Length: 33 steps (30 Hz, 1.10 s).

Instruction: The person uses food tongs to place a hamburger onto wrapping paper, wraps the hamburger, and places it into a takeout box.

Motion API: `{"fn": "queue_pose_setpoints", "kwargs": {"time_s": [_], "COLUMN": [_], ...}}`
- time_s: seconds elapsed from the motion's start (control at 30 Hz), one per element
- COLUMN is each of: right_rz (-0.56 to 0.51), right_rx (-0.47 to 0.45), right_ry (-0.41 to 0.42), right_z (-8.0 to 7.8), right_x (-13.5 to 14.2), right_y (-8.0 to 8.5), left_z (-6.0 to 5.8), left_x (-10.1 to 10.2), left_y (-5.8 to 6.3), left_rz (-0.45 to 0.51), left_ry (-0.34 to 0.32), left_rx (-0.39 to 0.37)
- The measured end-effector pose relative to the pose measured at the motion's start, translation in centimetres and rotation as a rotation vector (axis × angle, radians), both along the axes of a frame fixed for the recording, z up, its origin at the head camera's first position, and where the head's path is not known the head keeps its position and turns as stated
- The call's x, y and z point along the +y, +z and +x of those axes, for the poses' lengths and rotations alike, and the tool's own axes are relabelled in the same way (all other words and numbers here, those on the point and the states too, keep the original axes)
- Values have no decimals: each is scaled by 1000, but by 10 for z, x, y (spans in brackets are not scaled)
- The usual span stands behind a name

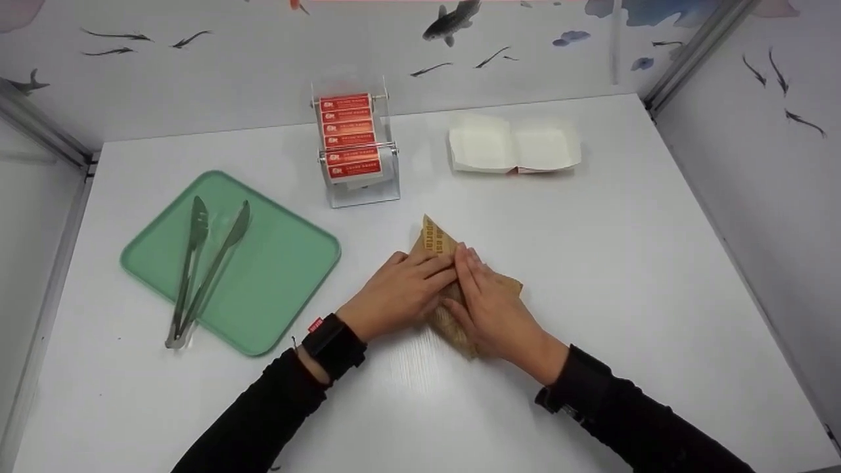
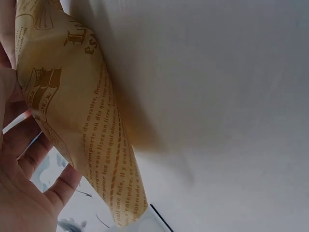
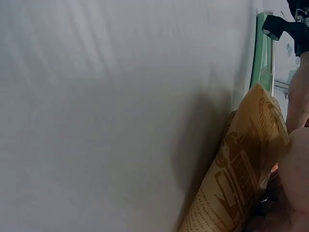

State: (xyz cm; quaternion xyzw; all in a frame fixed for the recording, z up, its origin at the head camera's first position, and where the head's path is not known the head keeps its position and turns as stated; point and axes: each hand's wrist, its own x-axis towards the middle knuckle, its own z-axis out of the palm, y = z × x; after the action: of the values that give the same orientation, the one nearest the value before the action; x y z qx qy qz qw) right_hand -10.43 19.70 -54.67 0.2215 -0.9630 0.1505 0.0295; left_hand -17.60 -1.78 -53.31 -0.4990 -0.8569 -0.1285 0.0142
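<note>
Between both hands on the white table lies a brown printed paper wrapper, folded up; whatever it encloses is hidden. Its pointed upper corner shows past the left fingers in the head view. My left hand rests across the upper left side of the paper. The left wrist view shows its extended fingers along the printed paper. My right hand presses on the right side, fingers straight and together, thumb apart. In the right wrist view the paper bulges beside the hand, which is mostly cut off.
At the left, a green tray carries metal tongs, their joined end past its edge. A clear stand with a roll of red labels is behind the hands. An open white box sits back right. Printed panels border the table.
</note>
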Motion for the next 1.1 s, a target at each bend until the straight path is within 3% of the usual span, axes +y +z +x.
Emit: {"fn": "queue_pose_setpoints", "kwargs": {"time_s": [0.13, 0.3, 0.43, 0.57, 0.87, 1.1], "right_rz": [24, 16, -4, 13, 22, 12], "right_rx": [41, -19, -70, -96, -117, -119], "right_ry": [21, 20, 13, 8, 37, 66], "right_z": [0, -1, -2, -3, -3, -1], "right_x": [1, 2, 1, 1, 4, 7], "right_y": [-2, -1, 1, 3, 2, 2], "left_z": [-6, -18, -24, -30, -38, -44], "left_x": [-8, -31, -54, -67, -74, -76], "left_y": [0, -1, -5, -13, -16, -14], "left_rz": [135, 278, 315, 299, 268, 222], "left_ry": [4, 141, 274, 336, 369, 331], "left_rx": [-141, -350, -558, -750, -917, -971]}}
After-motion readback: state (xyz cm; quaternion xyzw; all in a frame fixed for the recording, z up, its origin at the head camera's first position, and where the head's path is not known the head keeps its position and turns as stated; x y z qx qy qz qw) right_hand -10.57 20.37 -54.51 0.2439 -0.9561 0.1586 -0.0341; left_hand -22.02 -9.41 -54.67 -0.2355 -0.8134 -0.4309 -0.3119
